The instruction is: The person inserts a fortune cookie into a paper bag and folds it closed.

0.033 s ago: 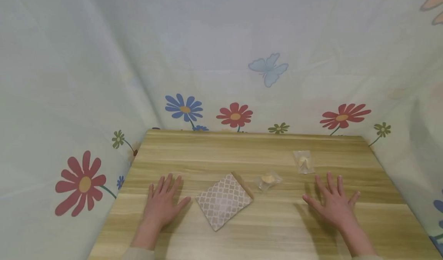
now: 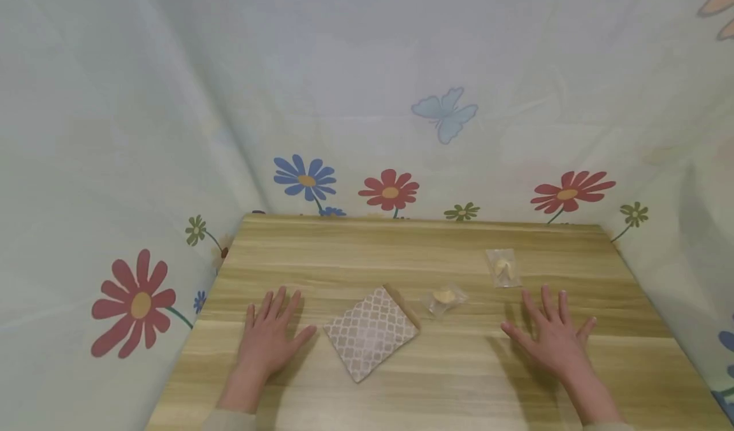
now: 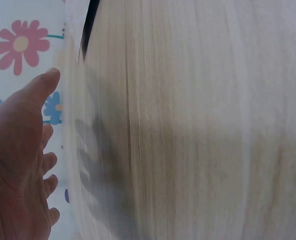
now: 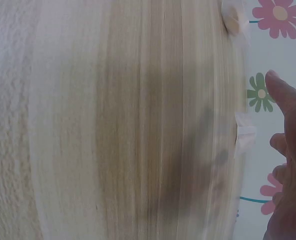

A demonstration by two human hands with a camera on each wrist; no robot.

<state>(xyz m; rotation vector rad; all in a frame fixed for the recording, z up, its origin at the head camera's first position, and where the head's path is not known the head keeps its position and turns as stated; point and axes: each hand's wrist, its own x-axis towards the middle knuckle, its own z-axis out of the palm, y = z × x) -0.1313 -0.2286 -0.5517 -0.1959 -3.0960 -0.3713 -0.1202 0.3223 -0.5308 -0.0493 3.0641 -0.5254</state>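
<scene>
My left hand (image 2: 267, 342) is held over the left side of the table, its fingers spread and holding nothing. To its right lies a flat tan bag (image 2: 371, 334) with a white lattice pattern and a plain brown edge at its upper right. Beyond that edge is a fortune cookie (image 2: 444, 297) in a clear wrapper. A second wrapped fortune cookie (image 2: 503, 268) lies farther back, just past the fingertips of my right hand (image 2: 553, 342). That hand is also spread and holds nothing. In both wrist views, the hands' shadows fall on the wood apart from the fingers.
The wood-grain table (image 2: 367, 246) reaches back to a pale cloth backdrop (image 2: 355, 67) printed with flowers and a butterfly. The cloth also hangs along the left and right sides.
</scene>
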